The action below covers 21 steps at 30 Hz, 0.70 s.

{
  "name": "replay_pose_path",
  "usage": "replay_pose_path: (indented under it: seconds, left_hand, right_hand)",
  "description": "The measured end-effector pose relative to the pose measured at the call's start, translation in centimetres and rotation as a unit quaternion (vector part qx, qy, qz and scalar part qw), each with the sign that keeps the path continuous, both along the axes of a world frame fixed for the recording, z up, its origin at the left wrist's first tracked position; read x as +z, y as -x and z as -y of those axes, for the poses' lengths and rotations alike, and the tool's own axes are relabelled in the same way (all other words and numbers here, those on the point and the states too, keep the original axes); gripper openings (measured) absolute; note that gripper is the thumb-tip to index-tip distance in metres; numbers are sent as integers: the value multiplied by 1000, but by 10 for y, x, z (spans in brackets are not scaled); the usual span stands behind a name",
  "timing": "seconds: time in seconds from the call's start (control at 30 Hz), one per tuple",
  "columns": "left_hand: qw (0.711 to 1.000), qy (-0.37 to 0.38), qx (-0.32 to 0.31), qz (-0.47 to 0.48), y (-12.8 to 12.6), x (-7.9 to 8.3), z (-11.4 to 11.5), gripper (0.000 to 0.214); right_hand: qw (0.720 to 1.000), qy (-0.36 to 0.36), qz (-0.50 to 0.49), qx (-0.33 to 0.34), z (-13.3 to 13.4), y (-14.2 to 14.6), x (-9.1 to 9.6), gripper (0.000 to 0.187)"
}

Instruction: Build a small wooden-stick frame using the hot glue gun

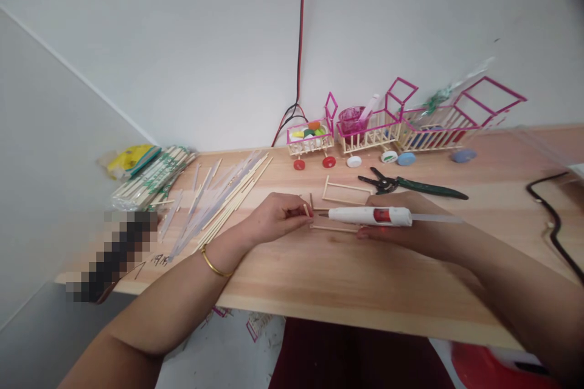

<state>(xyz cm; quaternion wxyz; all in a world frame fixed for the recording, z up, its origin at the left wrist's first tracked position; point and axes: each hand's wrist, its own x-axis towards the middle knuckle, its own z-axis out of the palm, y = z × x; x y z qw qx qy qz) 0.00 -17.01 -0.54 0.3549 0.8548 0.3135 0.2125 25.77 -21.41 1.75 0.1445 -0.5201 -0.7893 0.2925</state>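
Note:
My left hand (pixel 278 217), with a gold bangle at the wrist, is closed in a pinch on a short wooden stick (pixel 306 211). The white glue gun (pixel 351 215) lies level in my right hand (pixel 396 237), whose fingers are mostly hidden beneath it. From its back end sticks a clear glue stick (pixel 435 218), and its nozzle points left, close to my left fingertips. Between my hands on the table lies a small stick frame (pixel 335 229), partly covered by the gun. Just behind is another stick frame (pixel 347 186), lying flat.
Green-handled cutters (pixel 429 187) lie behind my right hand. Stick carts with magenta trim (pixel 369 141) and bottle-cap wheels line the wall. Loose wooden sticks (pixel 237 197), clear glue sticks (pixel 194 219) and a stick packet (pixel 152 179) lie left. A black cable (pixel 552 213) curves at right.

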Motion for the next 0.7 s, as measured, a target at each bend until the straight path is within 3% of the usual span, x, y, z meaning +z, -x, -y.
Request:
replay_pose_path:
  seconds: [0.4, 0.6, 0.7]
  left_hand:
    - [999, -52, -1, -2, -1, 1, 1, 22]
    - [998, -53, -9, -19, 0, 1, 1, 20]
    - [999, -48, -6, -26, 0, 2, 2, 20]
  right_hand:
    - [1000, 15, -11, 11, 1, -4, 1, 36]
    - [990, 41, 16, 136, 11, -4, 17, 35]
    - [973, 86, 15, 215, 20, 2, 13, 29]
